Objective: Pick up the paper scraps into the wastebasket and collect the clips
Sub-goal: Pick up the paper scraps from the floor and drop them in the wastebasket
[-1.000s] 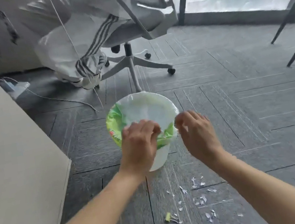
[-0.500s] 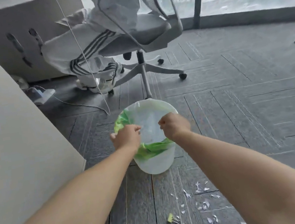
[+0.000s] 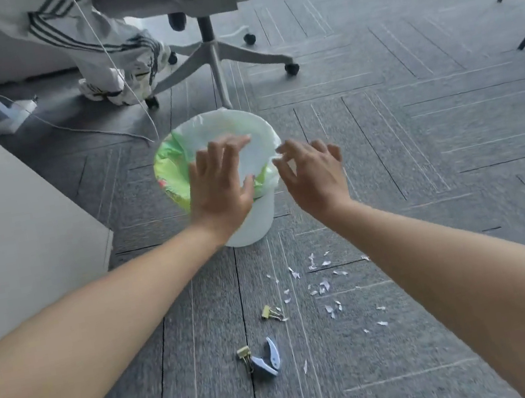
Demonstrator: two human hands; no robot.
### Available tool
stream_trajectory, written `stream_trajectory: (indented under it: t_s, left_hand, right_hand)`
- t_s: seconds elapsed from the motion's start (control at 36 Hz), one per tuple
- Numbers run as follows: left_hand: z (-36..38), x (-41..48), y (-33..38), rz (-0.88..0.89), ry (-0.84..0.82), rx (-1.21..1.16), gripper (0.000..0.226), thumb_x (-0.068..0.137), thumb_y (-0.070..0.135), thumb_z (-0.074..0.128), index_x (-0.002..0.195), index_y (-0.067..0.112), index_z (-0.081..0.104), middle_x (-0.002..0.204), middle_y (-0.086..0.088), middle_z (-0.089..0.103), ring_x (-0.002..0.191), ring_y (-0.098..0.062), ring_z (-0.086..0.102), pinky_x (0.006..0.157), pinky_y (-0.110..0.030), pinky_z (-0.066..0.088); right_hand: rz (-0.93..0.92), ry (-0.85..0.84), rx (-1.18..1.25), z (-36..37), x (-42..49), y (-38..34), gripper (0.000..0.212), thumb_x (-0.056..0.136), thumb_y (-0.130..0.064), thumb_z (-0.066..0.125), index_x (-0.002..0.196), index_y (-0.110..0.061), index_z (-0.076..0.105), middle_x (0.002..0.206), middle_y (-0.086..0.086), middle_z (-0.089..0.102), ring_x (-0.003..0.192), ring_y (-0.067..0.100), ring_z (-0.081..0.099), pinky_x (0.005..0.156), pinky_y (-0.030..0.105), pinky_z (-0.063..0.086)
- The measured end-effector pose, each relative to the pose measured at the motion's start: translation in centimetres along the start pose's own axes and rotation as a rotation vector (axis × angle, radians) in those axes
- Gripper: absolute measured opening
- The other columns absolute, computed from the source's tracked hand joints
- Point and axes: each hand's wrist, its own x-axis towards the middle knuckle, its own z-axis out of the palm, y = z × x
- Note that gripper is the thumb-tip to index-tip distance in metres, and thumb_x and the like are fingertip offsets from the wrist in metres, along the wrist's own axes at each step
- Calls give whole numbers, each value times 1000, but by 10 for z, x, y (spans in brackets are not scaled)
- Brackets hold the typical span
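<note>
Both hands have opened since half a second ago, when they were closed at the bag's rim: the left hand [image 3: 219, 185] now hovers with fingers spread over the near edge of the wastebasket [image 3: 251, 225], and the right hand [image 3: 314, 172] is spread just beside its right rim, neither holding anything. Paper scraps [image 3: 322, 286] lie scattered on the grey carpet [image 3: 429, 205] nearer the camera than the basket. Among them lie a yellow binder clip [image 3: 268, 312], a second yellow clip [image 3: 244, 354], and a blue clip [image 3: 269, 359] touching it.
</note>
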Motion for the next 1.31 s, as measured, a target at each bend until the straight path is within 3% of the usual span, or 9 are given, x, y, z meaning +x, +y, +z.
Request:
stream_trajectory:
  t_s: [0.14,0.28,0.42,0.56,0.67,0.78,1.0,1.19,1.31]
  left_hand:
    - [54,-79,12,276,-236,-173,56,76,12,70,128,20,50,123,0,52,106,-20,48,91,-26,32]
    - [103,-137,18,-18,-695,-237,22,92,26,62,113,26,62,107,11,63,103,-11,51,100,-42,39]
    - [133,-170,8,-233,-931,-178,31,88,36,67,116,26,58,111,9,60,103,-13,51,98,-35,41]
    - [143,-191,2,-368,-952,-194,37,81,37,75,112,28,57,105,10,55,103,-15,49,93,-35,44]
    - [149,-198,5,-407,-932,-198,43,77,44,74,113,29,56,109,13,53,106,-11,45,102,-34,38]
    - [155,-194,5,-350,-936,-200,31,80,47,69,105,32,57,102,16,54,104,-10,46,100,-33,35]
    - [163,-190,5,-328,-934,-130,26,82,50,65,99,32,59,100,15,57,99,-11,39,98,-34,33]
    - [171,-194,4,-433,-901,-199,12,84,46,66,89,36,61,97,19,59,103,-13,45,95,-35,30]
    - [173,-196,3,-487,-868,-222,8,85,44,66,84,38,61,92,21,57,101,-12,45,92,-34,30]
  right_hand:
    - [220,-196,-57,36,-108,71,39,94,-48,50,128,-29,54,125,-5,61,119,20,48,96,38,37]
    - [346,-492,-230,67,-204,115,32,93,-46,54,121,-31,58,118,-9,63,113,18,52,91,35,41]
    - [452,-563,-203,80,-229,126,29,90,-40,62,117,-30,55,112,-12,62,108,14,52,89,32,42]
    - [540,-595,-148,95,-225,122,39,86,-37,69,119,-25,53,117,-6,59,109,17,50,95,34,43]
    - [635,-545,-74,108,-224,119,46,82,-38,73,120,-23,51,112,-7,55,103,13,48,96,32,43]
    - [639,-476,-20,117,-220,116,35,84,-31,72,110,-21,52,100,-9,49,99,14,48,92,28,41]
    - [650,-408,-79,129,-227,110,33,84,-38,71,107,-27,51,104,-12,49,96,9,42,89,28,32]
    - [622,-439,-64,139,-225,107,2,96,-29,53,96,-28,51,95,-9,54,93,14,45,84,30,26]
    - [631,-436,-58,137,-231,106,6,98,-28,51,92,-30,51,91,-10,54,89,13,45,81,30,20]
